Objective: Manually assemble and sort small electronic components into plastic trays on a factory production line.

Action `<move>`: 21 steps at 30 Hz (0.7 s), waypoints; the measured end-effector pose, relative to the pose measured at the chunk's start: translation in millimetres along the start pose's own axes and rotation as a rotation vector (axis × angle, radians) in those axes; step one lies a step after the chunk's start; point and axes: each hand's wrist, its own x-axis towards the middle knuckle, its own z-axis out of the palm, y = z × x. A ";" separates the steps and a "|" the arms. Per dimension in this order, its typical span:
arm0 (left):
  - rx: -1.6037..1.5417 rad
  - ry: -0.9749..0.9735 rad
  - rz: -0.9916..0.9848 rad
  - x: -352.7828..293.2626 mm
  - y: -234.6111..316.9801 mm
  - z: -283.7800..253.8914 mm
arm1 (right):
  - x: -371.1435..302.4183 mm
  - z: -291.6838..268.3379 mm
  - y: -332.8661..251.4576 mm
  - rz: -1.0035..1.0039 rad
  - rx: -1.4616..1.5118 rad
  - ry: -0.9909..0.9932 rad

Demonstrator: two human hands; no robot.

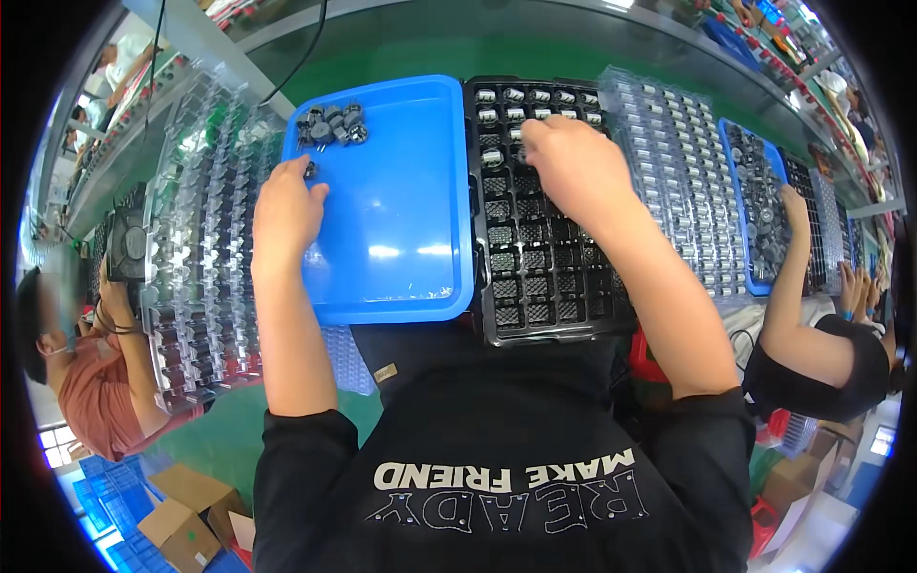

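My left hand (287,207) is at the left rim of a blue tray (392,215), its thumb and fingers curled round a small dark cylindrical part (310,170). Just beyond it, a cluster of similar dark and silvery parts (330,126) lies in the tray's far left corner. My right hand (576,170) is over a black compartment tray (492,320), fingertips pinched together low at its pockets; what they hold is hidden. Silvery cylindrical parts (492,157) stand in its far rows. The nearer pockets show bare textured bottoms.
Clear plastic trays (205,248) are stacked on the left. Another clear tray (678,177) with silvery parts adjoins the black tray on the right. Farther right, a co-worker's hand (793,205) reaches into a blue tray of parts (755,181). Another person (105,382) sits at far left.
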 end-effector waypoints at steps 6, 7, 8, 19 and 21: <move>0.011 0.042 0.001 8.1 -6.2 16.5 | 20.2 23.3 -1.0 -0.091 -0.072 -0.099; 0.044 0.103 0.045 12.5 -15.0 19.7 | 19.2 27.4 -2.8 -0.090 -0.074 -0.078; 0.017 0.103 0.027 16.3 -14.1 19.5 | 17.5 26.8 -3.4 -0.075 -0.074 -0.076; -0.280 0.070 -0.007 5.2 11.6 8.2 | -126.9 -91.5 79.1 0.631 0.152 -0.106; -0.415 -0.012 -0.068 -9.5 20.3 -0.8 | -142.1 -92.4 78.6 0.706 0.148 -0.114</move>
